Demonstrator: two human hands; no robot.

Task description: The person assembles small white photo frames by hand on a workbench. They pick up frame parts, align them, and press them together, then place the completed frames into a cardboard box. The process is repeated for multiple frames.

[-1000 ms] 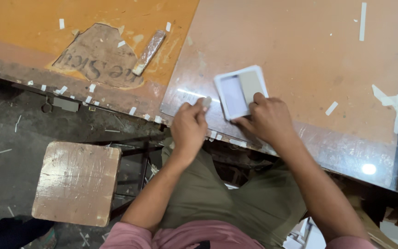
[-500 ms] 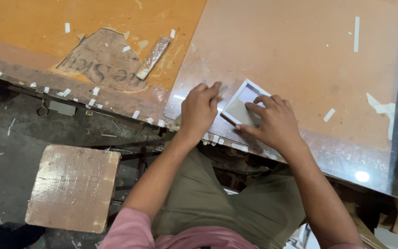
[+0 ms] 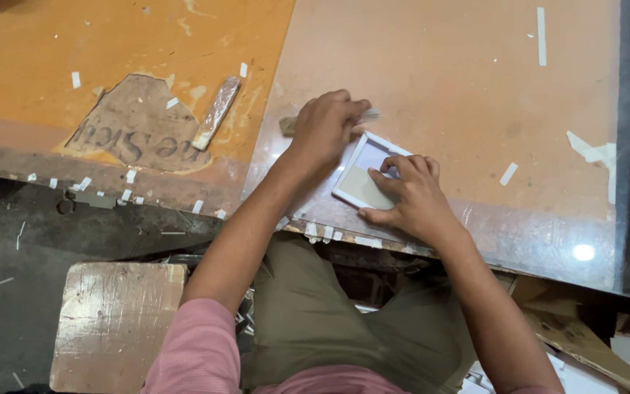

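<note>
The right hand (image 3: 410, 198) lies flat, fingers spread, pressing a small white-framed panel (image 3: 364, 174) against the glass-topped workbench (image 3: 475, 87) near its front edge. The left hand (image 3: 327, 125) is closed around a thin tool (image 3: 364, 115) just beside the frame's upper corner. A wooden stool (image 3: 114, 325) stands below left.
</note>
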